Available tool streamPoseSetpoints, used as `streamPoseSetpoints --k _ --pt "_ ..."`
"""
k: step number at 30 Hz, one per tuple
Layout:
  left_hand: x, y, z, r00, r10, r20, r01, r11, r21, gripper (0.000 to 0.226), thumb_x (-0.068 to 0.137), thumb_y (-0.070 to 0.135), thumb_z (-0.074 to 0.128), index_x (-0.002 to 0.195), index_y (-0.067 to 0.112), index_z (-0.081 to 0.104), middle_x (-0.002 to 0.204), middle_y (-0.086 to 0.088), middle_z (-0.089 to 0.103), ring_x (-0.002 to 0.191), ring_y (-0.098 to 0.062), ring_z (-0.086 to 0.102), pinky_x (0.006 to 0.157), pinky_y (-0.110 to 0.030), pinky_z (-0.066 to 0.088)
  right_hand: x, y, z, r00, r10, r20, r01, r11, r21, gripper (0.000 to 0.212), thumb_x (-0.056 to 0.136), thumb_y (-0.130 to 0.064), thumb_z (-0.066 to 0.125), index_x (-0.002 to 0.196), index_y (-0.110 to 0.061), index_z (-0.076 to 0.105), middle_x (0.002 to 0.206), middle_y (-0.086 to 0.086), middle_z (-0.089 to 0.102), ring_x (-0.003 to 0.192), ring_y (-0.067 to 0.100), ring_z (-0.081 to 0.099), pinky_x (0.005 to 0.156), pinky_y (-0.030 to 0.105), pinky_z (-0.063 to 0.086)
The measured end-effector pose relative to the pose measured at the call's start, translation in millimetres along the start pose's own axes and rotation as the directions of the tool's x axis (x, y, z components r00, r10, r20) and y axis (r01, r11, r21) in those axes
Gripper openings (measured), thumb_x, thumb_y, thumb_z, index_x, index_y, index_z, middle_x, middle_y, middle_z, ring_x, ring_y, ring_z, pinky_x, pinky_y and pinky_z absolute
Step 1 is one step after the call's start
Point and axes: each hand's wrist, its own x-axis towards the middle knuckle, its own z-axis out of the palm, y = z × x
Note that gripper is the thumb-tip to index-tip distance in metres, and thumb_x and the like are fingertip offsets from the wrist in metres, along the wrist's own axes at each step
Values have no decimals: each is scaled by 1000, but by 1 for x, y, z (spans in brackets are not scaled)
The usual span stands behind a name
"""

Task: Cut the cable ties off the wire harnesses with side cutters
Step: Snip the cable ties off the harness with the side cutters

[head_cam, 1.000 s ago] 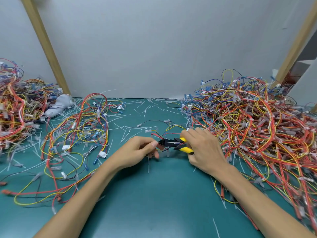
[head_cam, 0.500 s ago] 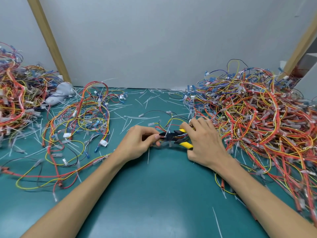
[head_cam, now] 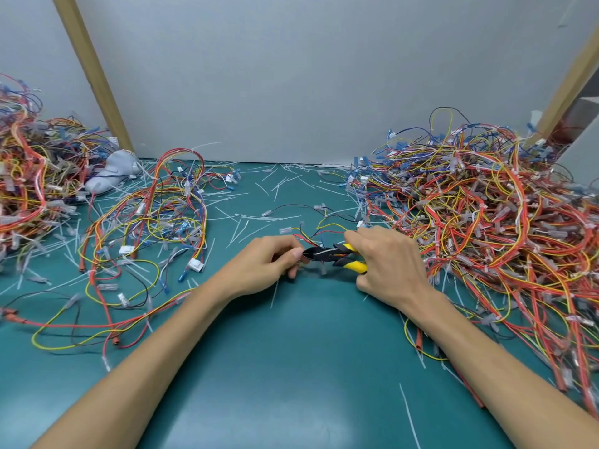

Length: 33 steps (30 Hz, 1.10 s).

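My right hand [head_cam: 389,264] grips the yellow-and-black side cutters [head_cam: 334,256], whose black jaws point left at my left thumb. My left hand [head_cam: 264,265] pinches a small wire harness [head_cam: 321,230] of red, yellow and black wires at the point where the jaws meet it. The harness loops away toward the back of the green mat [head_cam: 291,367]. The cable tie itself is hidden between fingers and jaws.
A big heap of tangled harnesses [head_cam: 486,228] fills the right side. Looser harnesses [head_cam: 152,228] lie at centre left, another heap [head_cam: 26,176] at far left beside a grey glove [head_cam: 113,170]. Cut white ties [head_cam: 256,218] litter the mat. Wooden posts lean against the grey wall.
Both hands stayed together on the harness and cutters; the view shifted slightly, so the hands sit a little higher in the frame. The cutter handles look slightly more spread than one second ago.
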Motion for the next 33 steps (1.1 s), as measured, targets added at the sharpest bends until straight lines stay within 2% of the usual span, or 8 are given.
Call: streamPoseSetpoints --k 4,9,12,16,21,23,27,33 --pt "2 11 -3 976 -97 196 139 968 -211 43 106 20 34 76 13 64 60 0 53 62 -12 48 67 -21 40 -1 2 -2 996 -15 -85 12 999 -32 42 36 -4 65 74 -15 51 64 0 48 60 27 44 59 28 16" --pt "-3 12 -9 950 -24 311 126 942 -313 38 105 21 34 85 13 65 64 2 44 66 -11 43 68 -16 36 -1 3 -2 984 -38 -173 40 999 4 43 36 -2 62 76 -14 53 65 0 48 62 25 42 67 23 4" --pt "-2 11 -7 980 27 197 35 952 -304 32 104 18 39 90 14 68 66 1 45 67 -10 40 63 -15 33 -1 3 -1 984 -30 -175 32 999 5 43 36 -4 62 76 -15 52 65 0 47 61 25 42 65 25 8" --pt "1 5 4 998 69 12 -68 996 -65 29 101 12 47 85 21 69 64 7 51 59 -8 39 58 -22 31 -2 7 5 992 -36 -121 39 999 26 46 40 -8 63 85 -14 56 74 0 51 70 26 44 62 29 25" --pt "2 1 10 967 159 -200 -131 981 144 33 97 11 52 70 30 57 60 3 53 56 -13 39 56 -18 32 -2 3 7 1000 -1 -24 2 1000 29 58 48 -20 62 106 -18 58 94 1 54 89 26 46 78 37 42" --pt "2 0 12 952 199 -232 -154 968 200 27 95 16 49 69 18 56 57 2 51 58 -16 40 59 -19 32 -2 3 7 1000 5 -13 -5 1000 26 59 49 -22 60 108 -19 58 96 1 53 92 26 46 82 37 42" --pt "1 2 13 936 239 -257 -179 955 237 29 91 9 52 68 27 50 54 11 46 56 -5 42 61 -8 32 -1 3 6 999 9 -37 -10 1000 -11 54 43 -13 65 97 -14 61 82 2 56 80 28 51 68 35 40" --pt "2 0 14 945 217 -247 -162 961 224 20 95 11 49 83 16 64 62 3 55 60 -17 46 64 -23 39 0 -1 0 998 37 -57 -38 999 -19 39 37 -9 64 73 -14 51 62 0 47 56 27 45 51 27 22"
